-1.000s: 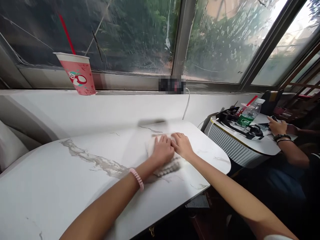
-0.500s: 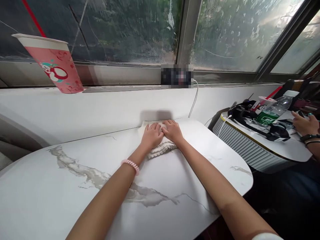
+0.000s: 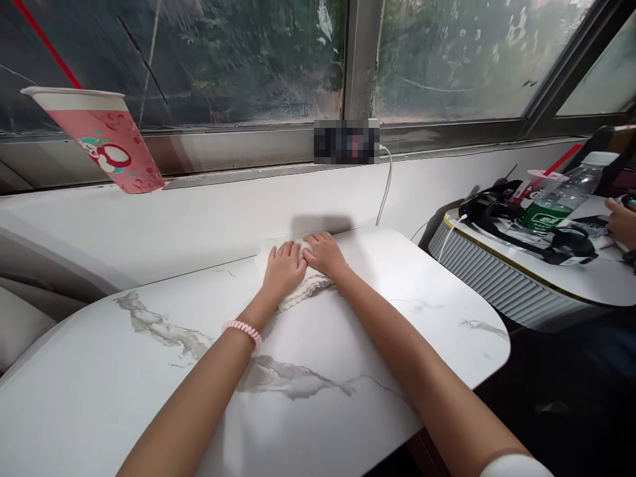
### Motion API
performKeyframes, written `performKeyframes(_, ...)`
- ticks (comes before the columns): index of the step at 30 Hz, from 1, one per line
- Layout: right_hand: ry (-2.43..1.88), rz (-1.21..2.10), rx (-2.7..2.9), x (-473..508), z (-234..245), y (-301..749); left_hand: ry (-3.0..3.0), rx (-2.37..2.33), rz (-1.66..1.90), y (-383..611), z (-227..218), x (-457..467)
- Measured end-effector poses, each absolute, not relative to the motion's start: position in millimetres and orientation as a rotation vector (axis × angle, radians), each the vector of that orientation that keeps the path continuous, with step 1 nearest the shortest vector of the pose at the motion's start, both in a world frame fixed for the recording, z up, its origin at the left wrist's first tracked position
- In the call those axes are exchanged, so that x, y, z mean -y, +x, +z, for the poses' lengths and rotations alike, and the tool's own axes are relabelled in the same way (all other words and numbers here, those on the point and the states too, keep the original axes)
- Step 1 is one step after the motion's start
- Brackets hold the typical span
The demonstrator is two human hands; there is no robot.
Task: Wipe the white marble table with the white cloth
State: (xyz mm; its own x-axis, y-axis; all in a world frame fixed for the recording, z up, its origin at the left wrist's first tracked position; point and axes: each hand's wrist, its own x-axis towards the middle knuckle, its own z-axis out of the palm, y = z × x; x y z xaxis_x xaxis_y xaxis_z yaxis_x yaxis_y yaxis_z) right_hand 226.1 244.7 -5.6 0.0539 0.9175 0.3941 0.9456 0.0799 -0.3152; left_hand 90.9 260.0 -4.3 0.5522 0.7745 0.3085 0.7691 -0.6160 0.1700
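Observation:
A folded white cloth with a lacy edge lies at the far edge of the white marble table, against the wall. My left hand lies flat on the cloth with its fingers stretched out; a pink coiled band sits on that wrist. Beside it, touching it, my right hand presses down on the same cloth, fingers slightly curled and together.
A pink paper cup with a red straw stands on the window ledge at the left. A white cable hangs down the wall. To the right, a second table holds a plastic bottle, black headphones and another person's hand.
Both hands have slid the cloth away from me across the table, from its middle right to the far edge by the wall. The view has shifted with them.

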Motion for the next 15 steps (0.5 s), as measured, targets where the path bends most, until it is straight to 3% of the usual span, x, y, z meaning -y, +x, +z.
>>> performKeyframes(15,-1.768,-0.071,1.994,-74.0,-4.6,189.5,2.862,-1.372,0.549,47.1,-10.2,-91.8)
